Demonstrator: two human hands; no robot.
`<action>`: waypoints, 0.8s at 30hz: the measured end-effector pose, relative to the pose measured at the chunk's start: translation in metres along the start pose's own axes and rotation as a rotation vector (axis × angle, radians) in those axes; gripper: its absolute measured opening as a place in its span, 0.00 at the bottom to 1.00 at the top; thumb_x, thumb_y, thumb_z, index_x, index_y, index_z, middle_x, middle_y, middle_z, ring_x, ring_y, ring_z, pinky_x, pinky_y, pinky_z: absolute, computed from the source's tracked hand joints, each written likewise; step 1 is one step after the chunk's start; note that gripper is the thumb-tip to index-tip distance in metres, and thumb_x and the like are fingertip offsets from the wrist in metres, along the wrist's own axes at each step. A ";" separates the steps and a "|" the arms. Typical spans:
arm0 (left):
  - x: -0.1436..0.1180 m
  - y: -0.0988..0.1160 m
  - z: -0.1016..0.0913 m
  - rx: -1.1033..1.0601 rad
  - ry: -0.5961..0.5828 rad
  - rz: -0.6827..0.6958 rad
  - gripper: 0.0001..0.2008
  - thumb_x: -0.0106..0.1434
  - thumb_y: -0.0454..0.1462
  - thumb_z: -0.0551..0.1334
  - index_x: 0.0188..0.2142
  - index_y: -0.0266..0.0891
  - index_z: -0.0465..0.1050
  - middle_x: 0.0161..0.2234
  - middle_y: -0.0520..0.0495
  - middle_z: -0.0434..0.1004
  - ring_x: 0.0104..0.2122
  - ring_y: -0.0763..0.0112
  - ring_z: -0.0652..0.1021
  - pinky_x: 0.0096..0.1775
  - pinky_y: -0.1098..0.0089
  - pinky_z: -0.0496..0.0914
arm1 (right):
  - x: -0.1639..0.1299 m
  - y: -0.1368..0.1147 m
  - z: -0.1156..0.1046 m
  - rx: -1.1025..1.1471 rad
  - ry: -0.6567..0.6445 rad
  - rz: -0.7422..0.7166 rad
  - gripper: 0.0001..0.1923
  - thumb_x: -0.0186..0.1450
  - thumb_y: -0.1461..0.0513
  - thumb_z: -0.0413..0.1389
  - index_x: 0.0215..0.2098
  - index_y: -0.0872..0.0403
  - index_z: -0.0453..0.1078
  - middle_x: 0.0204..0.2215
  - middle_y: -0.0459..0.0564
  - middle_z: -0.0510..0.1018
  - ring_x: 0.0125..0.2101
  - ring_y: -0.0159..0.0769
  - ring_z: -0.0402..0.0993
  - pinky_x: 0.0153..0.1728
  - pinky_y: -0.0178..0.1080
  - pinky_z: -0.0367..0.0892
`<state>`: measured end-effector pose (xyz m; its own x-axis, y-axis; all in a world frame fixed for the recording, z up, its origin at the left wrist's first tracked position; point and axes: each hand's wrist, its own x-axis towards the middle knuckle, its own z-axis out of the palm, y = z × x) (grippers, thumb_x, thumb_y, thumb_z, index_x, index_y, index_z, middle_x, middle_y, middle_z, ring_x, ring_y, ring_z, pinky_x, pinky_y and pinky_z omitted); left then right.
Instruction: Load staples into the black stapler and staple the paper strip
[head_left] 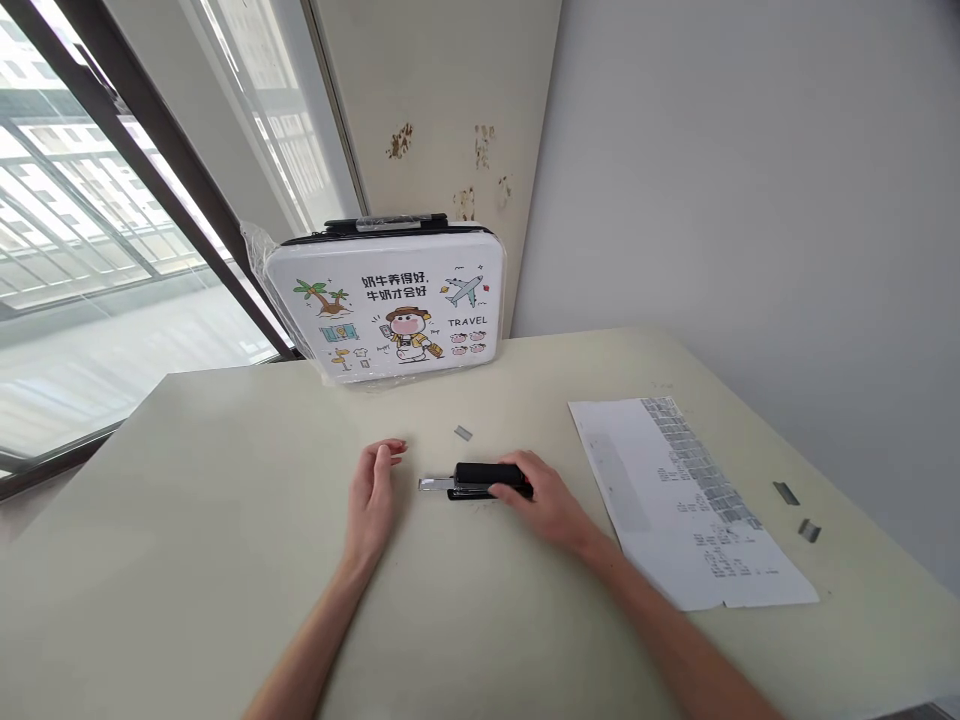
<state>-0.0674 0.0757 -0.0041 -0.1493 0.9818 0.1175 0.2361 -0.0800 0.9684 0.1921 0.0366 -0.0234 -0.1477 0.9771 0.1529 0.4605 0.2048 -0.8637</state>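
A black stapler (489, 474) lies on its side or low on the table, in the middle of the view. My right hand (551, 500) is closed round its right end, thumb on the near side and fingers over the top. From the stapler's left end a silver metal tray (435, 484) sticks out. Just left of that tray is my left hand (373, 492), loosely curled, its fingers partly extended and nothing visible in them. A short strip of grey staples (463, 433) lies beyond the stapler, touched by neither hand.
A white printed sheet (637, 500) lies right of my right hand. Two more staple strips, a farther one (786, 493) and a nearer one (809, 530), rest near the table's right edge. A white cartoon-printed case (450, 345) in plastic wrap stands at the back, beside a window.
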 end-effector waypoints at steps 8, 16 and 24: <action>-0.015 -0.003 0.017 -0.409 -0.044 -0.157 0.20 0.71 0.54 0.63 0.50 0.42 0.74 0.55 0.42 0.79 0.58 0.55 0.77 0.63 0.57 0.64 | -0.007 -0.002 0.010 -0.293 0.243 -0.404 0.12 0.73 0.65 0.58 0.54 0.48 0.72 0.44 0.51 0.82 0.46 0.44 0.77 0.42 0.44 0.75; -0.020 -0.003 0.021 -1.004 -0.243 -0.689 0.17 0.75 0.44 0.57 0.51 0.32 0.77 0.54 0.33 0.80 0.56 0.52 0.80 0.57 0.55 0.73 | -0.018 -0.025 0.016 -0.473 0.365 -0.726 0.20 0.72 0.71 0.57 0.55 0.42 0.76 0.48 0.47 0.83 0.54 0.42 0.74 0.51 0.45 0.72; -0.017 0.001 0.016 -1.081 -0.241 -0.778 0.14 0.75 0.37 0.57 0.47 0.31 0.80 0.47 0.35 0.84 0.52 0.54 0.82 0.55 0.57 0.76 | -0.018 -0.022 0.018 -0.495 0.370 -0.740 0.21 0.73 0.70 0.56 0.55 0.39 0.77 0.47 0.44 0.84 0.54 0.40 0.75 0.50 0.45 0.70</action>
<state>-0.0489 0.0619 -0.0082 0.2991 0.8311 -0.4689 -0.7153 0.5205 0.4662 0.1687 0.0131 -0.0158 -0.3023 0.5300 0.7923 0.6911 0.6943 -0.2007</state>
